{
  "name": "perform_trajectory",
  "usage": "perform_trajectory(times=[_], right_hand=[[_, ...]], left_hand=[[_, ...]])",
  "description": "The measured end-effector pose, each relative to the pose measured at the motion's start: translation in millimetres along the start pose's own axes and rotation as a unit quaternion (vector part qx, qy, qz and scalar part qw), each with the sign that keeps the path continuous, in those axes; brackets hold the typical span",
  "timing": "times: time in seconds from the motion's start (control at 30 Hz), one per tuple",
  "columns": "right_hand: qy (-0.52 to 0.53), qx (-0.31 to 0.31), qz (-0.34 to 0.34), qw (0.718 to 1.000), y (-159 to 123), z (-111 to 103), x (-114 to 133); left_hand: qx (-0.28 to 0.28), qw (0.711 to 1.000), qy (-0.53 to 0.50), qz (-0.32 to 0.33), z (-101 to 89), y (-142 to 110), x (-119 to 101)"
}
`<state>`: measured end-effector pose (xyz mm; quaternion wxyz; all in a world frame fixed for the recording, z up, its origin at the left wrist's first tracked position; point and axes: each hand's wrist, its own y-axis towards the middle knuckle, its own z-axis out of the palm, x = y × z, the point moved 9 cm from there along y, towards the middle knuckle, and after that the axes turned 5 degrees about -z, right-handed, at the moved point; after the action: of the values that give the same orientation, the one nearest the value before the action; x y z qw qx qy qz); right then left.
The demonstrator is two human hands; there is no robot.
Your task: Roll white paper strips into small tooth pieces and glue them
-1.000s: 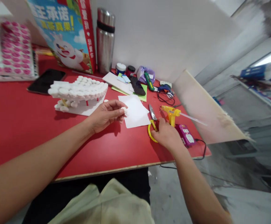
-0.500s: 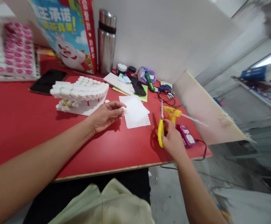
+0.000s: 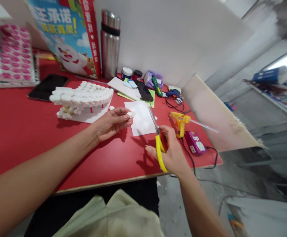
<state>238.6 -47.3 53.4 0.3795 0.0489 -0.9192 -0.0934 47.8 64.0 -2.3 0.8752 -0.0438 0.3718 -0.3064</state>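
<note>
Between the thumb and fingers of my left hand [image 3: 112,123] is a small white piece [image 3: 131,114], its exact kind too small to tell. My right hand [image 3: 170,149] holds yellow-handled scissors [image 3: 160,148], blades pointing up and away over a sheet of white paper [image 3: 142,123]. Left of my left hand stands a model covered in white round pieces [image 3: 84,95], propped on thin red and yellow posts over a white base [image 3: 84,117]. One loose white disc [image 3: 111,108] lies beside it.
A yellow glue gun [image 3: 180,122] and a purple power socket [image 3: 195,143] with cords sit at the right. Behind are a steel flask [image 3: 110,46], a printed bag [image 3: 66,42], a phone [image 3: 48,86], jars and a green cutter [image 3: 156,86]. The red table's front edge [image 3: 114,182] is near me.
My right hand has moved left with the scissors, away from the glue gun and toward the paper. My left hand stays nearly in place, holding the white piece.
</note>
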Motion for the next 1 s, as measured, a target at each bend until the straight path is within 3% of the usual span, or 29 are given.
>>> perform_trajectory(times=[0.2, 0.37, 0.8, 1.0], right_hand=[[-0.041, 0.062, -0.048, 0.996, 4.7, 24.4, 21.1], [-0.083, 0.068, -0.055, 0.993, 8.1, 35.0, 26.1], [-0.064, 0.056, -0.034, 0.996, 12.8, 39.5, 24.2], [-0.125, 0.055, -0.030, 0.990, 12.4, 41.3, 25.8]], left_hand=[[0.015, 1.000, -0.005, 0.003, -1.7, 1.4, 2.0], [0.036, 0.999, 0.003, 0.032, 0.3, 2.4, 0.7], [0.057, 0.997, 0.037, 0.045, 7.7, -1.2, -0.5], [0.056, 0.995, 0.054, 0.066, 8.2, -2.1, -1.1]])
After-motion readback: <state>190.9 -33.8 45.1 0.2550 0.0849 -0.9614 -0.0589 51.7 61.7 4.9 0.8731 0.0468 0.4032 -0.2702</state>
